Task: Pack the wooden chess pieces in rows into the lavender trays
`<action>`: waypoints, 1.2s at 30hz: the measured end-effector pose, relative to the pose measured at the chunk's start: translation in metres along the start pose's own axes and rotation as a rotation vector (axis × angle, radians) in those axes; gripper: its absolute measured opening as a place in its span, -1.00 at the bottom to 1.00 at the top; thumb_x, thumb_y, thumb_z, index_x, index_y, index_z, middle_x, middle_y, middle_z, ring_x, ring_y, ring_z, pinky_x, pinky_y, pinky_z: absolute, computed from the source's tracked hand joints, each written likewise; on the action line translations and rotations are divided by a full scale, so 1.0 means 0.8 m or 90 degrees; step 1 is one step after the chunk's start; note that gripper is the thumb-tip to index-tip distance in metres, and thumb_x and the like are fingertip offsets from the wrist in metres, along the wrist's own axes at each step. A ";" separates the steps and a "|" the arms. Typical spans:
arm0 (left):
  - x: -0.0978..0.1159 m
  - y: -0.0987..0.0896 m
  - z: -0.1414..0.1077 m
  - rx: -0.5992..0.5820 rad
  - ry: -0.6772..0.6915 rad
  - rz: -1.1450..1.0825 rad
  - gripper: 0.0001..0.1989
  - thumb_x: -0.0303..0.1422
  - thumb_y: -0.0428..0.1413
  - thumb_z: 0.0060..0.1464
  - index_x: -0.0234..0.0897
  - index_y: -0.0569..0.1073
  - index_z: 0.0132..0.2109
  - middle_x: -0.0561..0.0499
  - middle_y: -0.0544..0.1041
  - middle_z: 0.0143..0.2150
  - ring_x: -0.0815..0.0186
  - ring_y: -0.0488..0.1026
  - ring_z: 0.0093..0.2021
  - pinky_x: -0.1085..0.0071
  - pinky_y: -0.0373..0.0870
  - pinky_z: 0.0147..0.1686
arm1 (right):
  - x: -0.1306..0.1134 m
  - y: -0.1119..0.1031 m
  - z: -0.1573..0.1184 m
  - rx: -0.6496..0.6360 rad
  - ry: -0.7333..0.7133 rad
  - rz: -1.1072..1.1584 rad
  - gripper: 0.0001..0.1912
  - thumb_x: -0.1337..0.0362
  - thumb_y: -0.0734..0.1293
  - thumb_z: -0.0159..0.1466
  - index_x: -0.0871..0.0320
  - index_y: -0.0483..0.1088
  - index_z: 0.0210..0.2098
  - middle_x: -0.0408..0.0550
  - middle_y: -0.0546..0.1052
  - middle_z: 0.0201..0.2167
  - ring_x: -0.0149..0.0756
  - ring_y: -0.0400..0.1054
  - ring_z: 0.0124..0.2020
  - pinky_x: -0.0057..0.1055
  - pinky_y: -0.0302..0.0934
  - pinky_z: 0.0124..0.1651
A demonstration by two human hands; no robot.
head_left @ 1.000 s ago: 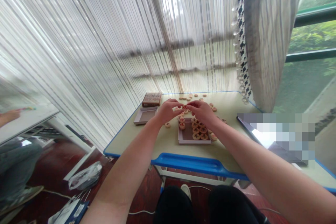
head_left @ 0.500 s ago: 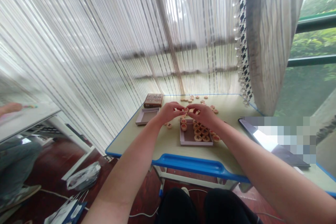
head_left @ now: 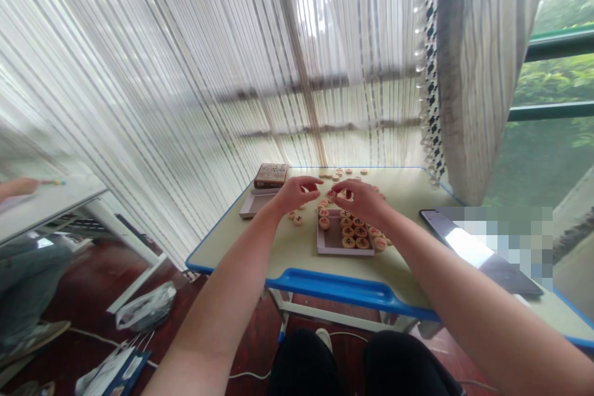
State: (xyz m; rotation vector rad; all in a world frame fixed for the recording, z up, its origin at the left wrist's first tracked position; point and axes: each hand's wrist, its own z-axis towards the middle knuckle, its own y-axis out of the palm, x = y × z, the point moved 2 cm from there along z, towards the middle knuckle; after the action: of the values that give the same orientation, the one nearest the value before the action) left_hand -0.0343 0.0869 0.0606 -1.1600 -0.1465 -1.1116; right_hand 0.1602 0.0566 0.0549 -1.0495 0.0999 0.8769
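Observation:
Over the far side of a shallow cardboard box tray, my right hand pinches a round wooden Chinese chess piece between thumb and fingertips. To its left, my left hand hangs with thumb and fingers apart, holding nothing. Inside the tray, black-marked pieces fill the right part in rows, and red-marked pieces lie along the left wall. More loose pieces sit right of the tray, partly hidden by my right forearm. Two pieces lie left of it.
A printed brown box and a second shallow tray stand at the table's back left. Several pieces are scattered along the far edge. A tablet lies at right. Another person's hand holds a pen at the far-left table.
My left hand has let go of the chess piece both hands were touching and drawn slightly left. My right hand keeps the piece, near the same spot.

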 end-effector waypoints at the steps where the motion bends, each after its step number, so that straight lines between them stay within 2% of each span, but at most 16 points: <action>1: -0.006 -0.003 0.001 0.034 -0.015 0.013 -0.65 -0.25 0.09 -0.02 -0.36 0.48 -0.11 -0.04 0.52 -0.37 0.41 0.39 -0.41 0.49 0.30 -0.40 | -0.002 -0.004 0.000 -0.007 0.004 -0.030 -0.75 0.13 0.28 0.13 0.08 0.44 -0.25 -0.10 0.48 -0.29 -0.36 0.32 -0.35 -0.43 0.17 -0.28; 3: -0.019 -0.010 0.002 0.109 -0.039 0.067 -0.65 -0.23 0.03 0.02 -0.36 0.48 -0.12 -0.03 0.51 -0.41 0.40 0.39 -0.43 0.47 0.30 -0.39 | -0.008 -0.010 -0.002 -0.046 0.000 -0.072 -0.76 0.12 0.30 0.10 0.07 0.44 -0.28 -0.09 0.47 -0.27 -0.33 0.31 -0.32 -0.42 0.15 -0.26; 5: -0.030 -0.014 0.003 0.157 -0.058 0.126 -0.66 -0.22 0.00 0.04 -0.37 0.48 -0.14 -0.01 0.49 -0.45 0.39 0.38 -0.45 0.46 0.29 -0.39 | -0.018 -0.013 -0.006 -0.122 -0.027 -0.086 -0.75 0.11 0.32 0.07 0.07 0.45 -0.29 -0.08 0.47 -0.26 -0.31 0.31 -0.30 -0.43 0.14 -0.26; 9: -0.042 -0.009 0.002 0.144 -0.075 0.195 -0.67 -0.22 -0.01 0.05 -0.36 0.48 -0.17 0.00 0.49 -0.47 0.38 0.37 -0.45 0.45 0.29 -0.37 | -0.038 -0.005 -0.019 -0.322 -0.081 -0.092 -0.75 0.12 0.33 0.05 0.06 0.47 -0.30 -0.09 0.49 -0.37 -0.33 0.32 -0.37 -0.46 0.13 -0.32; 11: -0.041 -0.005 0.001 0.116 -0.070 0.219 -0.67 -0.22 -0.02 0.05 -0.36 0.48 -0.20 -0.01 0.49 -0.46 0.38 0.37 -0.45 0.45 0.28 -0.37 | -0.043 0.001 -0.024 -0.369 -0.071 -0.123 -0.75 0.11 0.33 0.04 0.05 0.48 -0.30 -0.09 0.50 -0.40 -0.34 0.31 -0.41 -0.47 0.10 -0.38; 18: -0.036 0.001 0.000 0.029 -0.025 0.302 -0.67 -0.22 -0.04 0.06 -0.34 0.52 -0.27 -0.07 0.53 -0.39 0.33 0.40 -0.38 0.43 0.28 -0.33 | -0.040 0.012 -0.027 -0.368 -0.068 -0.168 -0.80 0.10 0.31 0.05 0.04 0.50 -0.42 -0.10 0.50 -0.45 -0.37 0.31 -0.49 -0.49 0.03 -0.48; 25: -0.036 0.000 0.000 0.012 -0.024 0.339 -0.69 -0.23 -0.01 0.05 -0.35 0.52 -0.27 -0.06 0.51 -0.41 0.34 0.38 -0.42 0.43 0.29 -0.34 | -0.046 0.014 -0.030 -0.347 -0.057 -0.172 -0.82 0.13 0.31 0.04 0.02 0.49 -0.41 -0.11 0.52 -0.44 -0.35 0.33 -0.44 -0.49 0.01 -0.48; 31: -0.039 0.000 0.000 -0.002 -0.031 0.339 -0.69 -0.23 -0.01 0.05 -0.35 0.52 -0.26 -0.07 0.52 -0.39 0.35 0.39 -0.40 0.44 0.28 -0.32 | -0.043 0.012 -0.028 -0.366 -0.030 -0.168 -0.80 0.09 0.31 0.01 -0.02 0.49 -0.40 -0.17 0.50 -0.51 -0.38 0.28 -0.54 -0.48 -0.03 -0.53; 36: -0.041 0.002 -0.001 -0.013 -0.030 0.339 -0.68 -0.22 -0.02 0.05 -0.35 0.51 -0.26 -0.07 0.52 -0.40 0.34 0.39 -0.41 0.44 0.27 -0.36 | -0.045 0.015 -0.028 -0.359 -0.005 -0.191 -0.79 0.07 0.30 0.03 0.00 0.50 -0.44 -0.12 0.50 -0.51 -0.36 0.27 -0.54 -0.48 -0.02 -0.52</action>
State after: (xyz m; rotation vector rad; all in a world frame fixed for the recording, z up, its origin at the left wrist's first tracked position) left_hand -0.0495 0.1066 0.0397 -1.1537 0.1345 -0.6157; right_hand 0.1353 0.0206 0.0515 -1.5380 -0.3230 0.6449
